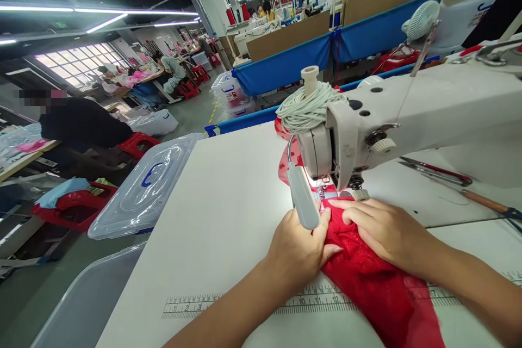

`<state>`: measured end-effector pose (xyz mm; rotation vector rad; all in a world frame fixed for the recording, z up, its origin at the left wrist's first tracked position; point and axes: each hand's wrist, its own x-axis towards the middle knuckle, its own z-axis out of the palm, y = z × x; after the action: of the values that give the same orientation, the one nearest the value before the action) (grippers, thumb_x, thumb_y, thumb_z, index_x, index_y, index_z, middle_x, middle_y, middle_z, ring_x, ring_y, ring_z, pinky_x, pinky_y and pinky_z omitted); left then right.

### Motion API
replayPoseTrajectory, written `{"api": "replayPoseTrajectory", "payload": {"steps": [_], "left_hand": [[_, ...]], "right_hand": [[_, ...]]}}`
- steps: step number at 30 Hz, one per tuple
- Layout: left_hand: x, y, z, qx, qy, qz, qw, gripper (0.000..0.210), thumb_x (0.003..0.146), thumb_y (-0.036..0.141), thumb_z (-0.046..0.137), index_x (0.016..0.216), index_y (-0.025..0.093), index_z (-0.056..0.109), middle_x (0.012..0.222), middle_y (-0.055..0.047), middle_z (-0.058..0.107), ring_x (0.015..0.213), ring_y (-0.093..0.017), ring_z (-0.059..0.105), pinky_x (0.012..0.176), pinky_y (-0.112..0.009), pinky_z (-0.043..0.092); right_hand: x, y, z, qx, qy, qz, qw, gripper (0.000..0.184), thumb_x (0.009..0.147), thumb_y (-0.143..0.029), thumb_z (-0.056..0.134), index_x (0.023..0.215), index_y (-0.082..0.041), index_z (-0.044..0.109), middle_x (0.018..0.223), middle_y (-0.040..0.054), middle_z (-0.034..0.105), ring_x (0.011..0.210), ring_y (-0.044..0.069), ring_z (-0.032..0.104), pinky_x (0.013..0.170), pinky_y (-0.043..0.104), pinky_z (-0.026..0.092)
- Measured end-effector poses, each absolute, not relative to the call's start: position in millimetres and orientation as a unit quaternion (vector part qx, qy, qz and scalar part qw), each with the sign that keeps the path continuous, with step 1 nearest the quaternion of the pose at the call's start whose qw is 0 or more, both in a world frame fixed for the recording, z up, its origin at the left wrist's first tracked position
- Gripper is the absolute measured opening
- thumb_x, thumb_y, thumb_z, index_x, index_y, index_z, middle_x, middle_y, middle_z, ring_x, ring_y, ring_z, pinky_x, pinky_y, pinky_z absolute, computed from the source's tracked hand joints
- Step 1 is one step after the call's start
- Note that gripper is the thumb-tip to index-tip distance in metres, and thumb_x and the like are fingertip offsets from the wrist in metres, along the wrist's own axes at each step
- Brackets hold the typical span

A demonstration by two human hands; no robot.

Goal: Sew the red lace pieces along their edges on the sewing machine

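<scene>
Red fabric (pixel 367 277), part of it sheer and lacy, runs from the table's front edge up to the presser foot (pixel 322 193) of a white sewing machine (pixel 424 109). My left hand (pixel 299 242) is closed on the fabric's left edge, its thumb across the cloth and its fingertips close to the foot. Over the cloth on the right lies my right hand (pixel 379 228), fingers stretched toward the needle area. A grey lamp (pixel 304 196) hides some left fingers. More sheer red fabric (pixel 285 163) shows behind the machine head.
A printed ruler (pixel 196 304) runs along the white table (pixel 220 190). Tweezers or scissors (pixel 436 171) and a wooden-handled tool (pixel 485 201) lie right, beneath the machine arm. Lidded plastic bins (pixel 150 185) stand left. A co-worker (pixel 85 125) sits further left.
</scene>
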<state>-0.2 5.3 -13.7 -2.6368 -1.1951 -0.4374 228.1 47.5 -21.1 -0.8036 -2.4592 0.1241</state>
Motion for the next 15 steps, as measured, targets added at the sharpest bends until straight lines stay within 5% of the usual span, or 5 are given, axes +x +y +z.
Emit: {"api": "replayPoseTrajectory", "payload": {"steps": [5,15], "left_hand": [[2.5,4.8,-11.2,-0.889,-0.421,-0.131,0.124,0.055,0.103,0.048,0.045,0.136,0.007,0.059,0.133,-0.021,0.063,0.104,-0.03,0.064,0.082,-0.042,0.058],[3.5,4.4,-12.2,-0.887,-0.423,-0.126,0.134,0.053,0.1,0.049,0.052,0.135,0.009,0.06,0.131,-0.02,0.064,0.101,-0.03,0.065,0.082,-0.042,0.057]], "right_hand": [[225.8,49.3,-17.3,-0.292,-0.914,0.031,0.281,0.025,0.083,-0.001,0.038,0.082,-0.022,0.051,0.075,0.0012,0.067,0.064,0.018,0.054,0.054,0.028,0.046],[225.2,49.5,-16.8,-0.298,-0.912,0.026,0.28,0.024,0.083,-0.001,0.039,0.081,-0.023,0.05,0.075,0.0005,0.067,0.062,0.017,0.052,0.053,0.027,0.043]]}}
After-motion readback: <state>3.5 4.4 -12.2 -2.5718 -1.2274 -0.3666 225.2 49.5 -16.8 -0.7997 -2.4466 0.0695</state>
